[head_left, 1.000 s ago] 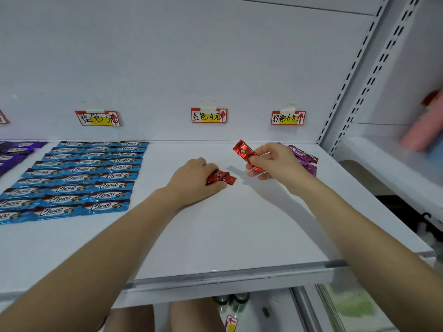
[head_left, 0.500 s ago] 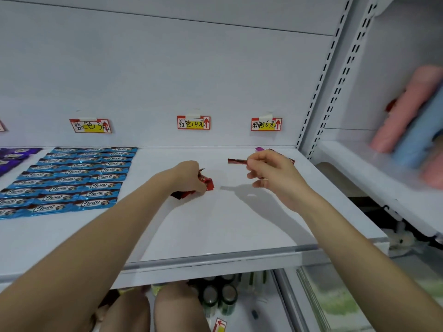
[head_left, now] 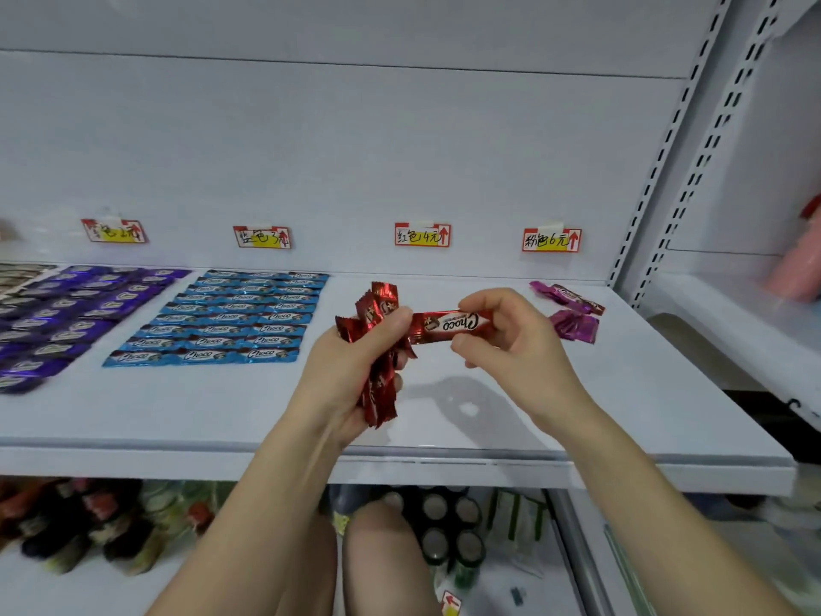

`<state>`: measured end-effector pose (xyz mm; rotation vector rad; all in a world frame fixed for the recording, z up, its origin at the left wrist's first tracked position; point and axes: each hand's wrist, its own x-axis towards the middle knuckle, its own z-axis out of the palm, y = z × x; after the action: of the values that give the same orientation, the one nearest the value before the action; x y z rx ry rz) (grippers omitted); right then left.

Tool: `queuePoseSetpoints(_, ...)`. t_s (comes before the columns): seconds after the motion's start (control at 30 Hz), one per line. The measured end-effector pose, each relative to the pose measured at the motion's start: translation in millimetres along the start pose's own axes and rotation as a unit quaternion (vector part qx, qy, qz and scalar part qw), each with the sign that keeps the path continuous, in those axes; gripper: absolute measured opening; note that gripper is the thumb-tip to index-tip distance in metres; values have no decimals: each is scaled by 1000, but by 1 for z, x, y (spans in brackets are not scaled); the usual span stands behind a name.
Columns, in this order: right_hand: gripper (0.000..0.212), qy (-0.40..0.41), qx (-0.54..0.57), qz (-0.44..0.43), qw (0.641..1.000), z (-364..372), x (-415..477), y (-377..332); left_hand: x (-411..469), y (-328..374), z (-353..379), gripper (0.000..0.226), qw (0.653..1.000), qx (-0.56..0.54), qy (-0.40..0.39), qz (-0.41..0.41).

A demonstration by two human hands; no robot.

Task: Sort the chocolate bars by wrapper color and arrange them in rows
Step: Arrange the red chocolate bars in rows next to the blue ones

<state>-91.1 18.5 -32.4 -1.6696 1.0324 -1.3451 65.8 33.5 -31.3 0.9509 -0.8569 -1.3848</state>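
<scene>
My left hand (head_left: 351, 371) is lifted above the white shelf (head_left: 622, 415) and grips a bundle of red chocolate bars (head_left: 377, 384), their ends sticking out above and below my fist. My right hand (head_left: 502, 344) pinches a single red bar (head_left: 451, 324) held level, label up, its left end touching the bundle. Blue bars (head_left: 235, 320) lie in neat rows on the shelf to the left. Purple bars (head_left: 75, 317) lie in rows farther left. A few pink bars (head_left: 571, 313) lie loose at the back right.
Price tags (head_left: 422, 235) hang on the back wall above each colour's area. An upright post (head_left: 657, 171) bounds the shelf on the right, with pink rolls (head_left: 795, 269) on the neighbouring shelf. Bottles and packets fill the lower shelf (head_left: 444, 526). My knees show below.
My left hand has lifted the red bars off the shelf into a raised bundle. My right hand has brought its single red bar against that bundle. The camera has tilted down and left.
</scene>
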Motion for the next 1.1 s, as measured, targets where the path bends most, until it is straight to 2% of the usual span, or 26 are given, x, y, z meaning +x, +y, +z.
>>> queuePoseSetpoints(0.07,37,-15,24,10,1000,8,1,-5,-6,0,-1,11,999,24,32,35)
queuePoseSetpoints(0.13,34,-13,129,64,990,16,5,-4,-7,2,-3,14,997,14,63,48)
queuePoseSetpoints(0.2,19,-36,253,139,957,26,13,-2,-4,5,-6,13,997,-5,70,42)
queuePoseSetpoints(0.27,10,-53,341,203,917,32,26,1,1,7,-10,13,997,24,67,25)
queuePoseSetpoints(0.3,9,-51,367,214,904,33,35,1,8,10,-15,16,997,35,70,19)
queuePoseSetpoints(0.33,11,-47,366,207,906,32,42,0,13,12,-19,23,996,39,78,18)
queuePoseSetpoints(0.4,16,-58,244,163,954,26,60,-2,29,18,-27,37,994,37,99,21)
queuePoseSetpoints(0.47,20,-110,47,108,987,22,73,-3,45,22,-29,34,994,46,97,24)
queuePoseSetpoints(0.53,21,-143,-59,81,985,22,85,-1,58,22,-26,23,994,67,78,24)
queuePoseSetpoints(0.7,18,-120,-128,22,984,27,102,7,92,18,-22,12,991,90,100,20)
queuePoseSetpoints(0.8,16,-105,-277,-104,950,26,107,20,111,15,-22,14,992,64,111,-8)
queuePoseSetpoints(0.87,16,-106,-320,-147,930,24,116,31,120,13,-23,20,992,49,109,-42)
queuePoseSetpoints(1.1,16,-140,-365,-24,920,16,170,97,132,1,-36,25,979,-33,95,-179)
